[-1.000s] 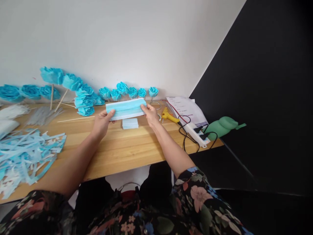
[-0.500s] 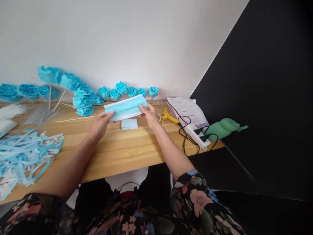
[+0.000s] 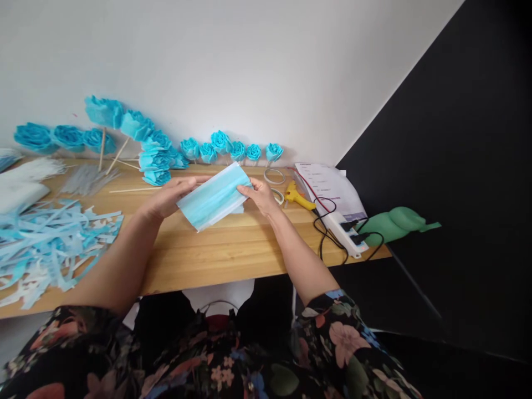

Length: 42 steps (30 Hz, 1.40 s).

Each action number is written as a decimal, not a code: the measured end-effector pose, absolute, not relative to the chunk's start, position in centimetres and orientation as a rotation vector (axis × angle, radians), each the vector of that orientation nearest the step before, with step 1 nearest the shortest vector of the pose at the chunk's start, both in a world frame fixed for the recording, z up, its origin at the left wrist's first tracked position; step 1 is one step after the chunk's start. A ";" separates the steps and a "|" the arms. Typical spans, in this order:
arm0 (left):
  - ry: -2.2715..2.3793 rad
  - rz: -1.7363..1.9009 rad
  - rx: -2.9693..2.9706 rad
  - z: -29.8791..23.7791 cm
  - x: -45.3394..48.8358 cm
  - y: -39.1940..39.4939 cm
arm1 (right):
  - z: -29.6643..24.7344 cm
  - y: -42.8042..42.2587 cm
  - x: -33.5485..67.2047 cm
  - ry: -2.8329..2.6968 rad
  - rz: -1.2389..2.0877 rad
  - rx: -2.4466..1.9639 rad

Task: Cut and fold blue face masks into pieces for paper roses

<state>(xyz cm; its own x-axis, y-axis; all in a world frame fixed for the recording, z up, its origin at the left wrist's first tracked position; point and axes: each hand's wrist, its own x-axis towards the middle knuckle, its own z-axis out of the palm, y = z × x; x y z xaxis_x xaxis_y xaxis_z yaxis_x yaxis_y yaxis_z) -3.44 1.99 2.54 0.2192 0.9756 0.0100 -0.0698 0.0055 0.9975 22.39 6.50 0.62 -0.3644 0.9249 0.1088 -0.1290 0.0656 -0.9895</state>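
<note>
A light blue pleated face mask (image 3: 214, 199) with white edges hangs tilted above the table, its left end lower. My right hand (image 3: 261, 196) pinches its upper right end, thumb on the front. My left hand (image 3: 172, 197) is beside the mask's left side with fingers stretched out, some of them behind the mask. It does not grip the mask. Behind and below the mask, a corner of a small stack of pale blue pieces (image 3: 238, 210) shows; the rest is hidden.
Blue fabric roses (image 3: 222, 142) line the wall. Cut blue and white strips (image 3: 54, 244) lie at left, near grey wires (image 3: 89, 180). At right are a yellow glue gun (image 3: 298, 196), a power strip (image 3: 343, 235) with black cords, papers (image 3: 328, 185) and a green bottle-like object (image 3: 394, 224).
My left hand has let go of the mask's left end and opened. The mask has tilted, its left end dropping and covering most of the small stack. The view has shifted slightly.
</note>
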 end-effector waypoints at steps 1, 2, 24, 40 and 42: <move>1.037 1.045 1.311 2.7 -3.5 1.8 | 0.4 6.4 22.3 -1.467 1.468 -0.847; 1.080 1.015 1.344 2.9 -3.4 1.6 | 0.2 6.4 22.3 -1.506 1.469 -0.846; 1.290 0.909 1.565 1.5 -0.2 1.4 | 0.9 5.2 21.5 -1.914 1.049 -0.942; 1.199 1.343 0.968 0.1 -1.6 3.2 | 0.0 7.5 22.2 -1.397 1.021 -0.937; 1.198 1.345 0.955 -0.1 -1.7 3.4 | -0.2 7.8 22.3 -1.397 0.987 -0.955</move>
<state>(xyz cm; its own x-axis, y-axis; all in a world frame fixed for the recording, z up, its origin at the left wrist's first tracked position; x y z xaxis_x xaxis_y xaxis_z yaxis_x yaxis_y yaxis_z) -1.72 3.35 -0.09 -0.1326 0.9882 -0.0765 -0.1892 0.0505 0.9806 22.34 7.77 -0.17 -0.0510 0.9455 0.3217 0.0131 0.3227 -0.9464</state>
